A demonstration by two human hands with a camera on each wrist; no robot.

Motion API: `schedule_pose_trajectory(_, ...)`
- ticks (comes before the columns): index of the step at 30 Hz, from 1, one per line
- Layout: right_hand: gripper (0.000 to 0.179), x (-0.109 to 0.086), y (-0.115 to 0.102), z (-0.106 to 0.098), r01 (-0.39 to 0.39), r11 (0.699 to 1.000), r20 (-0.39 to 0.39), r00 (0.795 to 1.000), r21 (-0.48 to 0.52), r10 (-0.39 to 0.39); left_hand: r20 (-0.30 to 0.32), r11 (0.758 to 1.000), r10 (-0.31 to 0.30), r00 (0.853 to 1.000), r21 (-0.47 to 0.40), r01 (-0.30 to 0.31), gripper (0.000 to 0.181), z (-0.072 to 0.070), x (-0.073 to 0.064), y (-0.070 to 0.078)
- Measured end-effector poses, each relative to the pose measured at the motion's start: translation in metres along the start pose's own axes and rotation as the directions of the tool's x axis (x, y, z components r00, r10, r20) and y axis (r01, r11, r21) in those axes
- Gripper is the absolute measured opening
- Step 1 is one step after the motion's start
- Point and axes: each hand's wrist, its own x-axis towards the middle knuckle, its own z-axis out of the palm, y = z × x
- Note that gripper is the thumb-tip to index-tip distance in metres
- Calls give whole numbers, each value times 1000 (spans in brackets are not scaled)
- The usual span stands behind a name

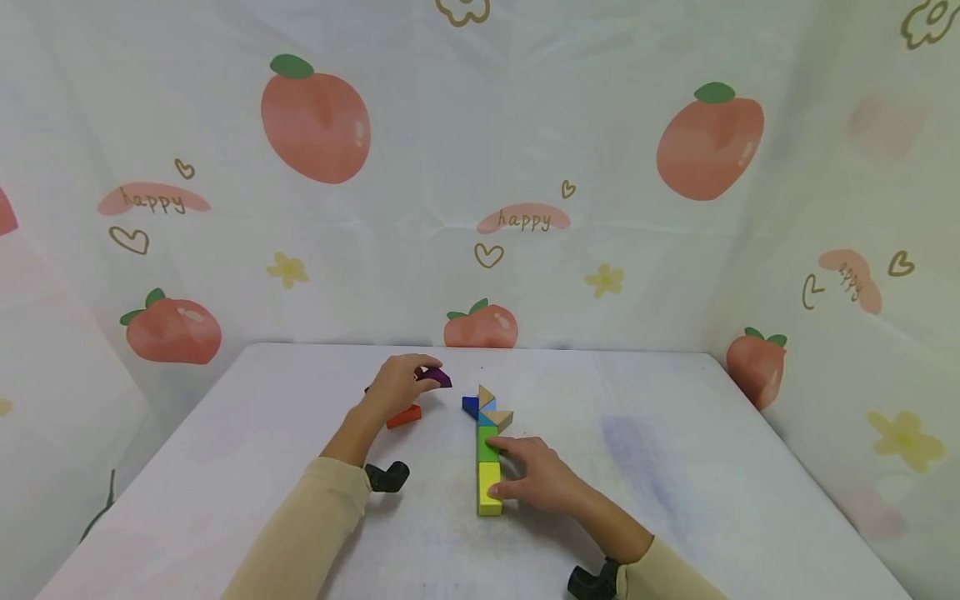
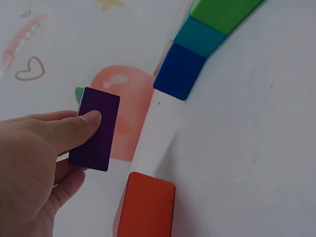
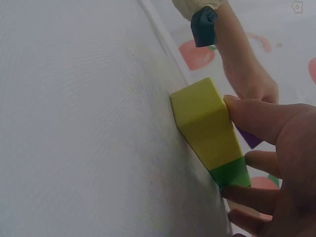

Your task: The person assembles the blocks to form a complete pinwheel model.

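Observation:
My left hand (image 1: 393, 390) pinches a dark purple block (image 2: 94, 148) between thumb and fingers, raised off the table. Just below that hand lies an orange-red block (image 1: 403, 417). My right hand (image 1: 542, 477) rests against a row of blocks, its thumb on the yellow block (image 1: 489, 477) and a fingertip on the green block (image 1: 487, 454); its fingers are spread. Beyond the green one come light-blue pieces (image 1: 486, 419), two wood-coloured triangular blocks (image 1: 502, 417) and, to the left, a dark blue block (image 1: 469, 405).
The white table (image 1: 675, 467) backs onto a hanging cloth (image 1: 420, 150) printed with fruit and the word "happy". Both wrists carry black mounts (image 1: 387, 477). A small dark piece shows past the left hand's outer edge, mostly hidden.

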Motion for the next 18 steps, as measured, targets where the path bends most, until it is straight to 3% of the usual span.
schedule_pose_trajectory(11,70,0,-1,0,-3,1000,-7,1000,-2,3,43,998,39,998,54,-41,33,15,-6,17)
schedule_pose_trajectory(18,70,-1,0,0,11,1000,-16,1000,-7,-11,34,993,75,997,89,-77,30,24,-13,28)
